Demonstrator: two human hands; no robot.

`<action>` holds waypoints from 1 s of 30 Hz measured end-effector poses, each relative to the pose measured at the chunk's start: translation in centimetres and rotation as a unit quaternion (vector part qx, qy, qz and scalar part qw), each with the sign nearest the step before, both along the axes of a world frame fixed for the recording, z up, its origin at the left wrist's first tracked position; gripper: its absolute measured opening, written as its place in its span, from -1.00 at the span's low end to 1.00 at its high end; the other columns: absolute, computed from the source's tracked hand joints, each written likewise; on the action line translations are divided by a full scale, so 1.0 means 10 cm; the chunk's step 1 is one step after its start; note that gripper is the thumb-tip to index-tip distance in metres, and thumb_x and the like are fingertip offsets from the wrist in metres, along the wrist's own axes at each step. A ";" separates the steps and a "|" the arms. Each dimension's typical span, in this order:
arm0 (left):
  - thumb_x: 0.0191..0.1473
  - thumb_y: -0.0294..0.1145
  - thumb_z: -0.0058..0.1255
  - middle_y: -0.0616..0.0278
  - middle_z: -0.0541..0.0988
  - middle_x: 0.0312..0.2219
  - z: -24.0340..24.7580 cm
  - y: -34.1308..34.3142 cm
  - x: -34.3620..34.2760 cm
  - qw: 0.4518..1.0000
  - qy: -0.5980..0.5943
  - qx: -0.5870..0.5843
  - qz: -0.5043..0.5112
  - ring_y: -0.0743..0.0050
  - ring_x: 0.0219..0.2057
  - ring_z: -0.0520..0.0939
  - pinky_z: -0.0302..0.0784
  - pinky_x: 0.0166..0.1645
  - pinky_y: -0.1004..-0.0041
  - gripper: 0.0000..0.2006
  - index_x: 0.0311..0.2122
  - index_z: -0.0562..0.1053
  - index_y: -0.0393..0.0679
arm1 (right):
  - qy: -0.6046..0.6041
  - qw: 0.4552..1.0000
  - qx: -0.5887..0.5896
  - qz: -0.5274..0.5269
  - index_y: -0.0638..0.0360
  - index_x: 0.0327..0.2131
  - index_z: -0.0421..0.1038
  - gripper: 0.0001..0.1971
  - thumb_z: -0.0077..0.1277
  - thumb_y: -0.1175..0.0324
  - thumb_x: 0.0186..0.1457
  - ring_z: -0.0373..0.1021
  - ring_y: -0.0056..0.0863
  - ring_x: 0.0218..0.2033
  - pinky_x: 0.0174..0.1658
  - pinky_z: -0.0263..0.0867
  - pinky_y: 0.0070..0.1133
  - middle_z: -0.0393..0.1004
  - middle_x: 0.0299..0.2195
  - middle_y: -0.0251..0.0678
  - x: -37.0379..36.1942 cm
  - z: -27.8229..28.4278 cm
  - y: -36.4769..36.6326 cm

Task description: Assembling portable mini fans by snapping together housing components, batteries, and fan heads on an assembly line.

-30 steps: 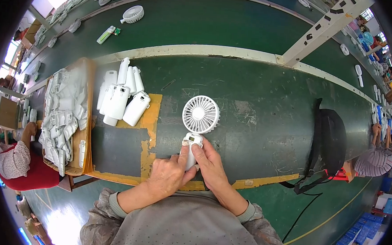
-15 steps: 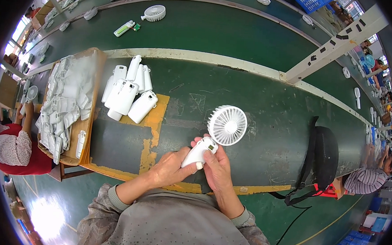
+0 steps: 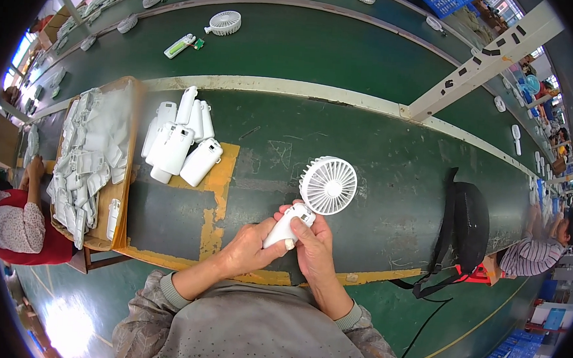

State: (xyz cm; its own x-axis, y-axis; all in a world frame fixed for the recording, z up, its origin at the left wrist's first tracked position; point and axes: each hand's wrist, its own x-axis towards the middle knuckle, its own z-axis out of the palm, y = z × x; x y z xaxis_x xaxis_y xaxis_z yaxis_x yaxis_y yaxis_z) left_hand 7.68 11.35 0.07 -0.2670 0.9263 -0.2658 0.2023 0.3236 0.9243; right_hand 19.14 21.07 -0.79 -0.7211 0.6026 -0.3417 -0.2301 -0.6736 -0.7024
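Note:
A white handheld fan is held over the near edge of the dark green bench, its round grille pointing away and to the right. My left hand is closed round the lower left of its handle. My right hand grips the handle's other side, thumb lying on its front near the neck. Part of the handle is hidden by my fingers. Beyond my left hand, several white handle casings lie in a loose heap, partly over worn yellow tape.
A cardboard box full of white plastic shells stands at left. A black strapped bag rests at right. Behind a pale rail, a green conveyor carries fan parts. A slotted white post rises at far right. People sit on both sides.
The view has shifted slightly, so the bench things sit a little further left. Both hands keep the fan in nearly the same pose. The person at left has moved their hands.

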 end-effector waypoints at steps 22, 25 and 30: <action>-0.10 -0.30 0.06 -0.02 0.43 -0.37 -0.12 2.38 -1.94 0.787 0.599 0.029 0.142 0.02 -0.32 0.51 0.47 -0.29 0.18 -0.49 0.00 0.26 -0.16 | -0.122 0.932 0.334 0.072 0.32 -0.14 0.31 -0.79 -0.19 0.46 0.18 0.44 -0.52 -0.27 -0.18 0.37 -0.62 0.47 -0.26 -0.17 -0.50 -0.41 0.58; -0.09 -0.25 0.06 -0.05 0.40 -0.27 -0.24 2.51 -2.03 0.845 0.528 0.000 0.081 0.03 -0.17 0.45 0.42 -0.14 0.12 -0.47 0.01 0.25 -0.16 | -0.127 0.933 0.329 0.069 0.32 -0.15 0.31 -0.80 -0.20 0.47 0.18 0.44 -0.51 -0.28 -0.19 0.39 -0.62 0.48 -0.29 -0.18 -0.48 -0.43 0.61; -0.22 -0.33 0.10 0.03 0.40 -0.17 -0.15 2.35 -2.77 0.775 0.612 0.042 0.149 0.05 -0.06 0.40 0.38 -0.04 0.20 -0.55 -0.13 0.37 -0.17 | -0.131 0.936 0.320 0.069 0.29 -0.14 0.30 -0.80 -0.22 0.45 0.20 0.42 -0.53 -0.29 -0.19 0.37 -0.62 0.46 -0.27 -0.20 -0.46 -0.39 0.64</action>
